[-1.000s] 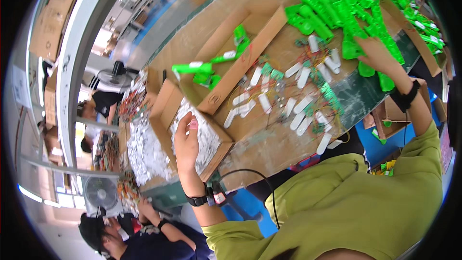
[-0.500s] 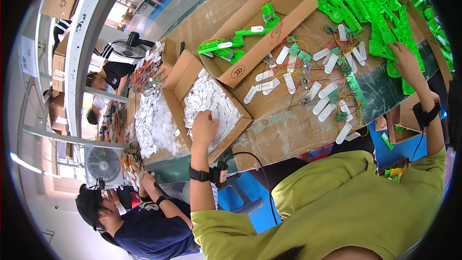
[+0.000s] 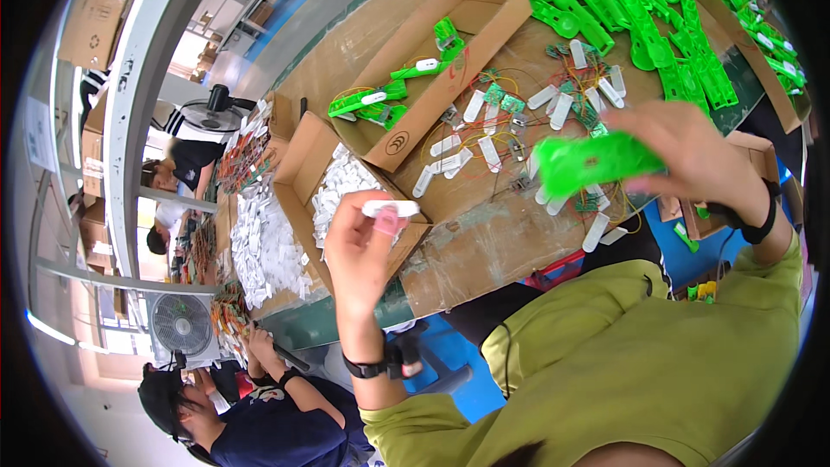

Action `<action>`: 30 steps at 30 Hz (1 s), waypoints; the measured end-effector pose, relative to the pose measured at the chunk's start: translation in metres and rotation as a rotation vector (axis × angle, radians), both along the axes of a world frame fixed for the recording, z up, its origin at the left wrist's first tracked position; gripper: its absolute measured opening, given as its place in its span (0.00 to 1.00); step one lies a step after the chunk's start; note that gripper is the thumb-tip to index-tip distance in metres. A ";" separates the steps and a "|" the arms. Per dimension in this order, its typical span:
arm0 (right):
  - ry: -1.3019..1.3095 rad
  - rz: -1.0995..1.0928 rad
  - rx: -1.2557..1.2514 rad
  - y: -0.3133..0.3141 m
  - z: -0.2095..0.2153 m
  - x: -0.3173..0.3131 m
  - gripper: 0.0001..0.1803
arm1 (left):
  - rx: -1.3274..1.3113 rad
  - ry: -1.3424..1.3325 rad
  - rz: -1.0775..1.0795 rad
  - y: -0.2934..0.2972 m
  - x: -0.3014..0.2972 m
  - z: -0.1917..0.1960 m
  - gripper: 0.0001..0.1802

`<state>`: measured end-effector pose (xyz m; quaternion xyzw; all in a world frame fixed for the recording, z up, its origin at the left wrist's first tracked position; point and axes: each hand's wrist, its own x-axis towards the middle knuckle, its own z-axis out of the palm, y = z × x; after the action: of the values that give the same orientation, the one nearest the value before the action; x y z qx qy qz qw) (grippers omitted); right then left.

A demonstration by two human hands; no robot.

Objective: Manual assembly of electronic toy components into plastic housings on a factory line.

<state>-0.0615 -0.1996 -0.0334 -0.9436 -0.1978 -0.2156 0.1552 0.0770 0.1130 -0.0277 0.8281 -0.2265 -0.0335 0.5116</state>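
Between the fingers and thumb of my left hand [image 3: 354, 246] is a small white plastic piece [image 3: 393, 208], raised over the cardboard box of white pieces [image 3: 341, 190]. My right hand [image 3: 692, 151] grips a bright green plastic shell [image 3: 592, 163], blurred by motion, above the table's right side. Beneath and beyond the shell lie small green circuit boards [image 3: 510, 102] with thin wires and white pieces attached. A heap of green shells [image 3: 640, 17] sits farther back on the right.
A long cardboard tray [image 3: 458, 91] holds a few green shells with white pieces fitted. Loose white pieces [image 3: 264, 238] lie left of the box. At the lower left a co-worker [image 3: 268, 415] sits with hands at the table. A fan [image 3: 181, 324] stands behind.
My left hand has lifted out of the white pieces with one in its fingers. My right hand has taken a green shell from the heap and brought it left and nearer.
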 end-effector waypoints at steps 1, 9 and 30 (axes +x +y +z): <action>0.086 0.009 -0.024 0.005 -0.001 -0.002 0.36 | -0.143 0.068 -0.130 -0.027 -0.002 -0.006 0.10; -0.102 0.285 0.019 0.035 0.009 -0.004 0.36 | -0.097 -0.128 -0.499 -0.071 -0.062 0.005 0.11; -0.025 0.417 -0.200 0.066 -0.009 -0.001 0.32 | 0.007 0.399 -0.717 -0.041 -0.053 -0.024 0.10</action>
<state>-0.0626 -0.1332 -0.0423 -0.8902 -0.4107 -0.1698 0.0997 0.0244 0.0718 -0.0519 0.6757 -0.3971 -0.3705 0.4985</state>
